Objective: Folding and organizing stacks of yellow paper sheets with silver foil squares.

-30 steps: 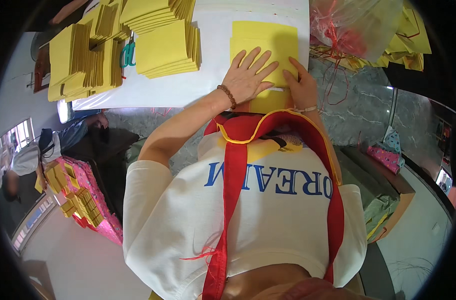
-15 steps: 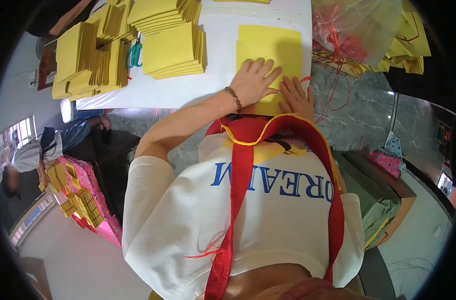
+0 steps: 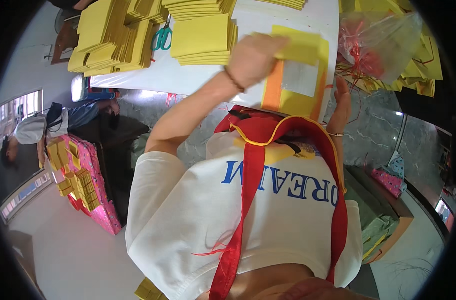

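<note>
At the table's near right part lies a yellow paper piece (image 3: 300, 47) with an orange strip (image 3: 274, 82) along its left side and a pale grey rectangle (image 3: 299, 78) in its middle. Over its upper left edge is my left hand (image 3: 255, 60), smeared by motion; whether its fingers grip the paper I cannot make out. My right hand (image 3: 341, 102) is beside the table's right edge, seen side-on, fingers stretched upward and apart from the paper. Close to it a bit of red string (image 3: 329, 86) shows at the paper's right edge.
Stacks of folded yellow paper (image 3: 200, 40) and more yellow bundles (image 3: 108, 45) fill the table's left, with green-handled scissors (image 3: 162, 39) between. Right of the table, a clear plastic bag (image 3: 380, 45) rests on yellow pieces. Another person (image 3: 40, 125) is at a pink-covered table (image 3: 95, 175).
My hands were both flat on the yellow paper. The left has lifted toward its upper left; the right has drawn off to the right. The grey rectangle is now uncovered, and the view has shifted.
</note>
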Available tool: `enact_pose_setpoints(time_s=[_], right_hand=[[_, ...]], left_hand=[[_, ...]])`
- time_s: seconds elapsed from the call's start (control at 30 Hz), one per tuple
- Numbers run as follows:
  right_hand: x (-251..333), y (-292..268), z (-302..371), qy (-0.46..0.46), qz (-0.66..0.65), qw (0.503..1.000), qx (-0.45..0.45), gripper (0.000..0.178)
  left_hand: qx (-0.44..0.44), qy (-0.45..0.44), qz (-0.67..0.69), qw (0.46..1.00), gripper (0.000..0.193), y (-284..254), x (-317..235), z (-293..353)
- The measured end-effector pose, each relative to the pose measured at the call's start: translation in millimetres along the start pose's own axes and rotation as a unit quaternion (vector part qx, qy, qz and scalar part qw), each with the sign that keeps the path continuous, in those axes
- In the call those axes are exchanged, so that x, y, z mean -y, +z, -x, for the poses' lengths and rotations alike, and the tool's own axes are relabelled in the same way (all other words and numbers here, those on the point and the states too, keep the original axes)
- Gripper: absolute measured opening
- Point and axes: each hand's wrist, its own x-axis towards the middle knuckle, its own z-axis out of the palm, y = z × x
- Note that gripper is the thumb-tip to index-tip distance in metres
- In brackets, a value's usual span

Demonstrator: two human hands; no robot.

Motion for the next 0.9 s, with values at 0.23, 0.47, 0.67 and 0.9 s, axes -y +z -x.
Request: enact_pose_setpoints(time_s=[0.23, 0.47, 0.67, 0.9], right_hand=[[-10.8, 11.2, 4.3, -0.021, 0.015, 0.998, -0.051, 0.043], [-20.3, 17.9, 5.5, 0.033, -0.055, 0.996, -0.055, 0.041], [-24.6, 20.1, 9.1, 0.058, -0.070, 0.993, -0.070, 0.039], [-25.2, 19.9, 7.8, 0.067, -0.062, 0.994, -0.060, 0.036]], left_hand=[[0.011, 0.029, -0.288, 0.957, 0.049, -71.7, 119.7, 62.1], [0.118, -0.016, -0.269, 0.956, 0.047, -48.6, 160.5, 94.8], [0.152, -0.064, -0.219, 0.962, 0.047, -50.7, 149.1, 85.1], [0.123, -0.031, -0.269, 0.955, 0.053, -28.0, 162.6, 112.5]])
